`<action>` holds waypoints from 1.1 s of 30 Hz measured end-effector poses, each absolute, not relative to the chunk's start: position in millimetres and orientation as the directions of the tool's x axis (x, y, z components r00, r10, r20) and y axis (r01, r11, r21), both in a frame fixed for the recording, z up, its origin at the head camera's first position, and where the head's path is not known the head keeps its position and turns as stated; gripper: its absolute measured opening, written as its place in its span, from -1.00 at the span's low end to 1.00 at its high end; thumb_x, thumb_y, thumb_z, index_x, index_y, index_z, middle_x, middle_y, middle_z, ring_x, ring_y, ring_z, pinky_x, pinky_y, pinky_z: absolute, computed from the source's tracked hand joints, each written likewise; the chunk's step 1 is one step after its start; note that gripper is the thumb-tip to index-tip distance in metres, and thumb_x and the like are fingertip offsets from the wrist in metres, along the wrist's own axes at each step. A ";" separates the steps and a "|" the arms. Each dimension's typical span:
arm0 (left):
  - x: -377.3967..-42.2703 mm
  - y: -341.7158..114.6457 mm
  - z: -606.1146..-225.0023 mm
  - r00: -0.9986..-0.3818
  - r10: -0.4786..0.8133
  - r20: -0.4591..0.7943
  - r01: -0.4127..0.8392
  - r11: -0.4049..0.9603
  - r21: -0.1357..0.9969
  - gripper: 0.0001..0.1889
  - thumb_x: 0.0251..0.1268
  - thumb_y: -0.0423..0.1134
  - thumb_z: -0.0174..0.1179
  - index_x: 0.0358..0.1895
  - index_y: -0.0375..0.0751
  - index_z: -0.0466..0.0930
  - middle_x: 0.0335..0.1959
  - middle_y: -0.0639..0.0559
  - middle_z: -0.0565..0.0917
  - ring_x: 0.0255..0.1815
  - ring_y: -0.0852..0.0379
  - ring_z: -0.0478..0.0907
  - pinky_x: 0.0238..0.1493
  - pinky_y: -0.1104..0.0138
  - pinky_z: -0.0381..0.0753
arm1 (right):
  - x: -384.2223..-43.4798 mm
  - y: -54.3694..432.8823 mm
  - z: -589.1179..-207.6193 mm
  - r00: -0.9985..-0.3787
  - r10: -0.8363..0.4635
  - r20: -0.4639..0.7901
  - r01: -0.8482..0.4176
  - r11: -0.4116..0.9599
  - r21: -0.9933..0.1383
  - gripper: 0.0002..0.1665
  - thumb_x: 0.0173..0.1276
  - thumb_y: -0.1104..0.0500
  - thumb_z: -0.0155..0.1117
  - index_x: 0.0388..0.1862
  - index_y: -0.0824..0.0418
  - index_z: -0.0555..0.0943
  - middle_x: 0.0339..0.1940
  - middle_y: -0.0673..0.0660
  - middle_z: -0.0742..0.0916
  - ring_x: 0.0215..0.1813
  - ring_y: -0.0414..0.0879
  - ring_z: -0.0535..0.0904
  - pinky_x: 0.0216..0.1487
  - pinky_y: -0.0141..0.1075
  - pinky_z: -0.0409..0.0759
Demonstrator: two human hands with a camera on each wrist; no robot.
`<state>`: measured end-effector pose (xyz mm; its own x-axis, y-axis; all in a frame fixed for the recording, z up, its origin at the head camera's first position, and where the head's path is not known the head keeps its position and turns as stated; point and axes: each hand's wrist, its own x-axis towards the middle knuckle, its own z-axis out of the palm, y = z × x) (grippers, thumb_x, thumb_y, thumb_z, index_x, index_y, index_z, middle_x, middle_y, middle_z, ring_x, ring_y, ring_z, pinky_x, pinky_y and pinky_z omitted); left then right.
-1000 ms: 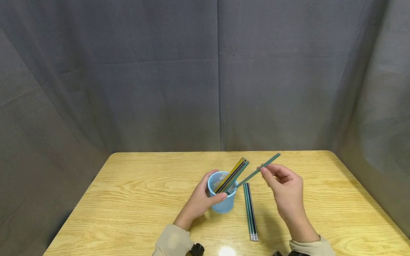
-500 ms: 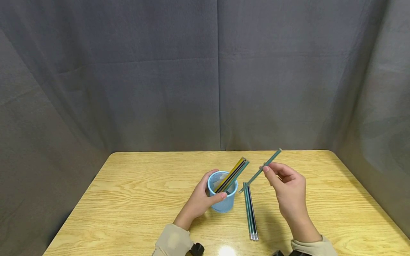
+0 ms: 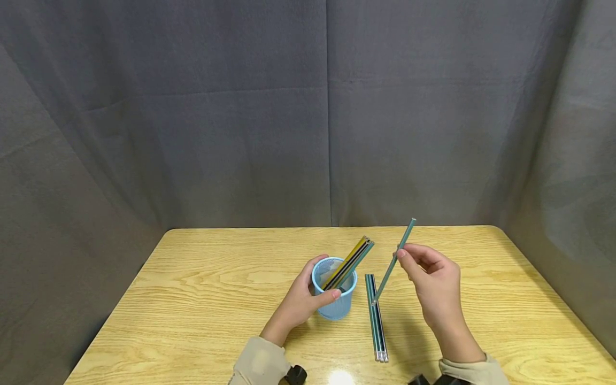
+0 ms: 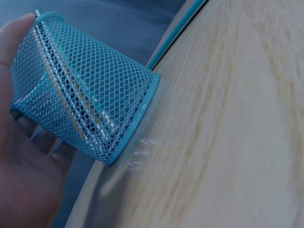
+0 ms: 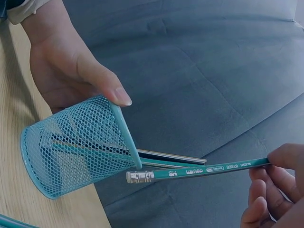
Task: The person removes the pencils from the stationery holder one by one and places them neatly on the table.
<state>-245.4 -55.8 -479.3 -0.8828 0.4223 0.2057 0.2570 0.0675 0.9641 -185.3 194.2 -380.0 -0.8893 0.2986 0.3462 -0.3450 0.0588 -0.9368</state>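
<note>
My left hand (image 3: 300,302) grips a light blue mesh pencil cup (image 3: 335,309), its thumb at the rim. Inside, several pencils (image 3: 347,264), yellow, dark and green, lean to the right and stick out over the edge. To the right of the cup, my right hand (image 3: 437,283) pinches a green pencil (image 3: 391,270) between thumb and fingers, clear of the table. The right wrist view shows the silver ferrule and eraser (image 5: 140,177) of this pencil on the end nearer the cup. Through the mesh in the left wrist view, pencil shafts (image 4: 71,90) slant down inside.
Several green and dark pencils (image 3: 377,326) lie side by side on the wooden table (image 3: 202,299), between the cup and my right hand, their silver ends toward me. Grey cloth (image 3: 240,160) hangs behind the table and at both sides.
The green pencil in my right hand has swung steeper; its lower end has moved from the cup's rim rightward and toward me, over the lying pencils. The cup and left hand stay put.
</note>
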 end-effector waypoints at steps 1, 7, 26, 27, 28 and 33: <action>-245.4 -55.8 -479.2 -0.883 0.422 0.206 0.257 0.068 0.964 -0.19 0.20 -0.03 0.41 0.48 0.24 0.16 0.30 0.03 0.43 0.32 0.06 0.37 0.35 0.01 0.27 | -185.7 194.4 -380.2 -0.891 0.298 0.342 -0.340 0.062 -0.938 -0.74 0.34 0.27 0.37 -0.11 0.47 0.67 -0.33 0.02 0.78 -0.26 -0.19 0.62 -0.30 -0.43 0.54; -246.0 -56.2 -479.5 -0.880 0.425 0.212 0.261 0.061 0.963 -0.19 0.21 -0.03 0.41 0.48 0.24 0.16 0.30 0.04 0.43 0.33 0.02 0.36 0.35 0.00 0.27 | -187.8 195.6 -382.4 -0.897 0.298 0.325 -0.313 0.089 -0.946 -0.73 0.34 0.25 0.37 -0.11 0.47 0.67 -0.35 0.00 0.77 -0.29 -0.20 0.60 -0.33 -0.44 0.52; -247.4 -56.9 -480.8 -0.880 0.427 0.207 0.252 0.053 0.966 -0.21 0.22 -0.03 0.40 0.48 0.23 0.17 0.29 0.02 0.44 0.29 0.09 0.39 0.34 0.00 0.28 | -195.0 203.8 -394.5 -0.952 0.230 0.202 -0.142 0.252 -0.957 -0.64 0.39 0.11 0.34 -0.02 0.39 0.68 -0.24 0.01 0.74 -0.17 -0.20 0.60 -0.15 -0.42 0.56; -247.3 -56.9 -480.9 -0.881 0.427 0.205 0.251 0.054 0.966 -0.21 0.22 -0.03 0.40 0.48 0.23 0.17 0.29 0.02 0.44 0.29 0.09 0.39 0.33 0.00 0.28 | -195.5 204.4 -395.2 -0.954 0.227 0.195 -0.133 0.260 -0.956 -0.64 0.39 0.11 0.34 -0.02 0.39 0.68 -0.23 0.02 0.74 -0.16 -0.20 0.60 -0.14 -0.42 0.56; -247.4 -56.8 -481.1 -0.881 0.427 0.204 0.251 0.058 0.966 -0.21 0.22 -0.03 0.39 0.48 0.23 0.17 0.29 0.02 0.44 0.29 0.10 0.39 0.33 0.00 0.29 | -195.9 204.8 -395.8 -0.956 0.224 0.187 -0.125 0.268 -0.955 -0.64 0.39 0.11 0.34 -0.03 0.38 0.68 -0.22 0.04 0.74 -0.16 -0.20 0.59 -0.14 -0.42 0.56; -247.2 -56.2 -481.6 -0.883 0.425 0.200 0.253 0.072 0.965 -0.20 0.23 -0.02 0.39 0.48 0.24 0.16 0.30 0.04 0.43 0.32 0.06 0.38 0.34 0.00 0.28 | -198.8 207.6 -398.8 -0.966 0.205 0.158 -0.094 0.293 -0.951 -0.65 0.40 0.12 0.33 -0.02 0.39 0.67 -0.19 0.08 0.73 -0.15 -0.20 0.58 -0.14 -0.41 0.56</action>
